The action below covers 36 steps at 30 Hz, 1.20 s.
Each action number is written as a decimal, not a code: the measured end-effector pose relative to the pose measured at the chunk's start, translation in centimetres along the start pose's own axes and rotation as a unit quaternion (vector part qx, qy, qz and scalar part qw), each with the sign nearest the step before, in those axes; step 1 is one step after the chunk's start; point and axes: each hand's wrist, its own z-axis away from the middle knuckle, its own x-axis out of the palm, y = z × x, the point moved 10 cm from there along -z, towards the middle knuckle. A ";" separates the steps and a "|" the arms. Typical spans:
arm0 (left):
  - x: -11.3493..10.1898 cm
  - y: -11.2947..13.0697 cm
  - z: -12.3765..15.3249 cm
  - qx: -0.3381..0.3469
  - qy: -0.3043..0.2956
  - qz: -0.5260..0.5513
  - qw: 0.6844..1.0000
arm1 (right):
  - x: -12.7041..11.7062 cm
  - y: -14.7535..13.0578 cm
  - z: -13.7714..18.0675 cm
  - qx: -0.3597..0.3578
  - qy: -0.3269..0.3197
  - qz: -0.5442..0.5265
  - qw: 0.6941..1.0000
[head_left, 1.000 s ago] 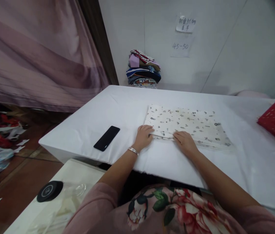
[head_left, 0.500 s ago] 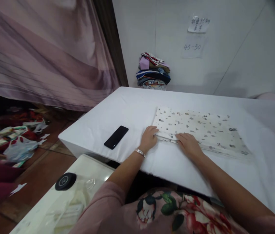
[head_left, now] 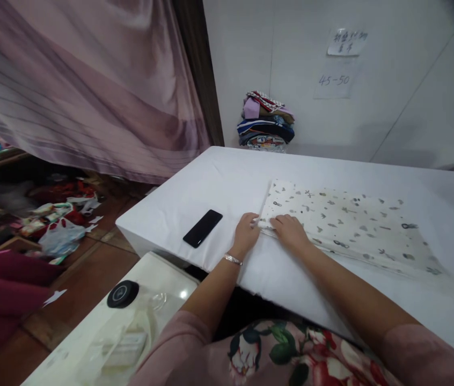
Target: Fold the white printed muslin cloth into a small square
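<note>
A white cloth (head_left: 356,220) with small grey-green prints lies folded in a long strip on the white tabletop. At its near left corner, my left hand (head_left: 246,235), with a silver bracelet on the wrist, has its fingers curled on the cloth's edge. Just to the right, my right hand (head_left: 291,233) rests palm down, fingers extended over the near edge of the cloth. The hands are close together but apart. What lies under the right palm is hidden.
Left of my hands a black phone (head_left: 203,228) lies on the white table (head_left: 235,177). A lower cream surface (head_left: 86,332) holds a round black object (head_left: 123,294) and clear plastic. Folded clothes (head_left: 266,123) are stacked behind the table. Bags (head_left: 61,236) clutter the floor.
My right hand has slid left along the cloth's near edge toward my left hand. The left hand stays at the corner. The whole view has shifted slightly left.
</note>
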 end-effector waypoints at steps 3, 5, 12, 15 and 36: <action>-0.2 -0.1 0.1 -0.007 0.000 -0.014 1.000 | 0.2 -0.3 -0.9 -0.006 -0.017 -0.003 1.000; -0.3 -0.1 0.2 -0.006 -0.004 -0.029 1.000 | 0.3 0.0 -1.2 0.009 -0.027 -0.020 0.999; -0.6 0.5 0.9 -0.002 -0.012 -0.163 0.987 | 0.2 0.3 -0.9 0.034 -0.006 -0.056 0.998; -0.1 1.2 1.0 0.023 -0.035 -0.221 0.974 | 0.4 -0.4 -0.8 0.011 -0.007 -0.048 0.999; 0.4 -0.9 1.8 -0.093 -0.034 0.015 0.995 | 0.4 1.1 -0.8 0.029 0.006 -0.236 0.971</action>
